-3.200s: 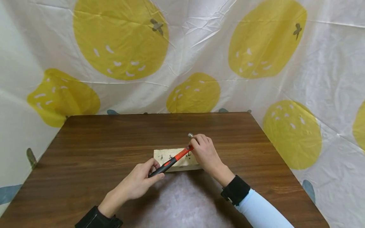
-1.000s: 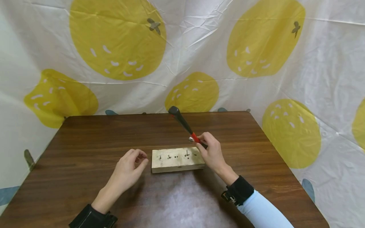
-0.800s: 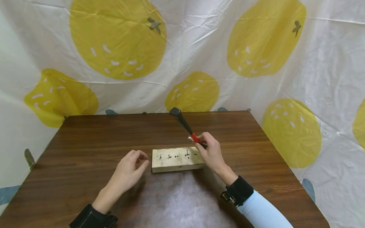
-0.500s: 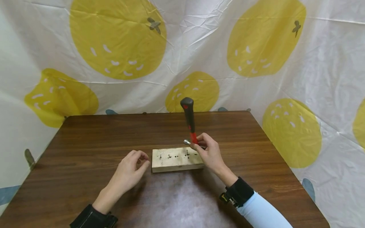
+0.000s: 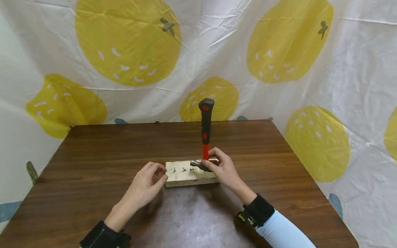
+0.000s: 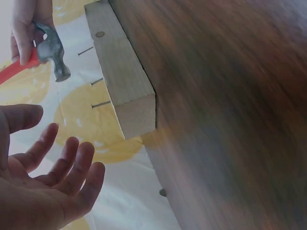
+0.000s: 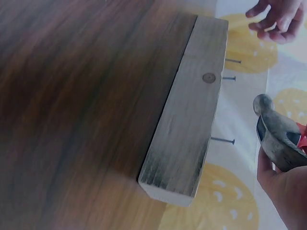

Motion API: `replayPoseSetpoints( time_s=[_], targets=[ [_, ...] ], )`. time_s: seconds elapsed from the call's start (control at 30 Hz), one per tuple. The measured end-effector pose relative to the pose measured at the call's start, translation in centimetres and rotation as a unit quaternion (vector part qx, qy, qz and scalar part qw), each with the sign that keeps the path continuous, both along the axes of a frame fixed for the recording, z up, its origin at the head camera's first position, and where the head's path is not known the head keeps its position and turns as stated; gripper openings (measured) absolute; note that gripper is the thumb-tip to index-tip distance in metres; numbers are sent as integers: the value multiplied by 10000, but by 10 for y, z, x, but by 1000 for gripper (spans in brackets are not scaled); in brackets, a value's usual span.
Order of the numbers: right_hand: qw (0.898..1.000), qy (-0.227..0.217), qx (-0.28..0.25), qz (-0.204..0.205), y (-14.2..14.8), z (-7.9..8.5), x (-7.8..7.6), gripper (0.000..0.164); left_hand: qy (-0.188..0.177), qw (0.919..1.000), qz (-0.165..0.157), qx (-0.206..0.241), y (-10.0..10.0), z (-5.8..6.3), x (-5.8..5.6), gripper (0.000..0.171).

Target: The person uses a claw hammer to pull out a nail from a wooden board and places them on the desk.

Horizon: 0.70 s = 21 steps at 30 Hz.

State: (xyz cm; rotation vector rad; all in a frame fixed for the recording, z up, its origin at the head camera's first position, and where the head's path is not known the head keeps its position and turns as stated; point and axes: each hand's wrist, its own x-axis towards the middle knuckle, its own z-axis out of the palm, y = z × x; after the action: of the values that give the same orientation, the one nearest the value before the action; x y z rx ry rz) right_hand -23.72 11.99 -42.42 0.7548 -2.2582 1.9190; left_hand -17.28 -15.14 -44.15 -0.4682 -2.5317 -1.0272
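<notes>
My right hand pinches a claw hammer by its metal head, with the black and red handle pointing up. The hammer head hangs above a pale wooden block, apart from it in both wrist views. Several nails stand partly out of the block's top, and small dark holes show between them. My left hand is just off the block's left end, fingers loosely bent and holding nothing. From the left wrist, a gap shows between that hand and the block. The right hand hides the block's right end in the head view.
The block lies on a brown wood-grain table. Behind and beside the table hangs a white sheet with large yellow fruit prints. Black bands circle both wrists.
My left hand has let go of the hammer's handle and now hovers at the block's left end. The right hand has turned the handle upright and brought the head down and left over the block.
</notes>
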Motion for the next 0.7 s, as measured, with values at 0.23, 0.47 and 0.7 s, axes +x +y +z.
replayPoseSetpoints(
  time_s=[0.23,0.47,0.7],
  targets=[
    [9998,144,-45,148,-4,-18,-7,14,357,9989,-293,84,10,-3,-4,20],
    [9987,131,-93,478,-10,-18,-2,14,386,9982,-462,74,17,-2,-6,27],
    [9960,193,-167,851,-22,-19,3,14,471,9971,-582,133,25,1,-7,34]
  ],
)
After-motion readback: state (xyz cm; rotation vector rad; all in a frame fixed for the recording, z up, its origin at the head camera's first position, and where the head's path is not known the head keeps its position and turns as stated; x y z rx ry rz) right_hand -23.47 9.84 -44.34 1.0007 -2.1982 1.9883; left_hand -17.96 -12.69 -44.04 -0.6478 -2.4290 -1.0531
